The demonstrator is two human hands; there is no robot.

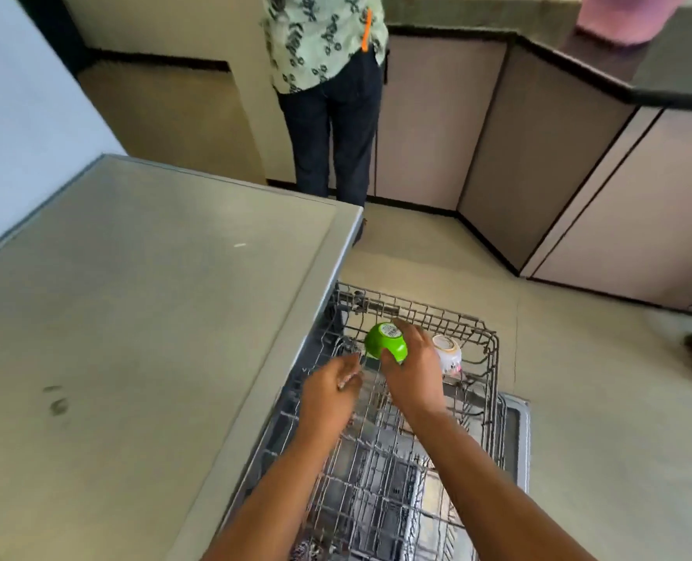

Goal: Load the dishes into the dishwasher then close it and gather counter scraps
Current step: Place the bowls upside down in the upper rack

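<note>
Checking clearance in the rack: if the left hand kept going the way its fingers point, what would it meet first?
Probably the green bowl, held upside down by the right hand. The left hand points up-right toward its lower edge over the rack; depth is unclear, so rack wires might come first.

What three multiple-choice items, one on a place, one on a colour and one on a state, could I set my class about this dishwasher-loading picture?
1. Where does the white cup lie?
A. on the counter
B. in the pulled-out rack, right of the bowl
C. on the floor

2. What colour is the bowl?
A. green
B. red
C. blue

3. How is the bowl held?
A. upright, by the left hand
B. lying untouched
C. upside down, gripped by the right hand

Answers:
1 B: the cup sits inside the wire rack, beside the bowl.
2 A: its outside is bright green.
3 C: its labelled base faces up and the right hand curls round it; the left hand holds nothing.
</note>
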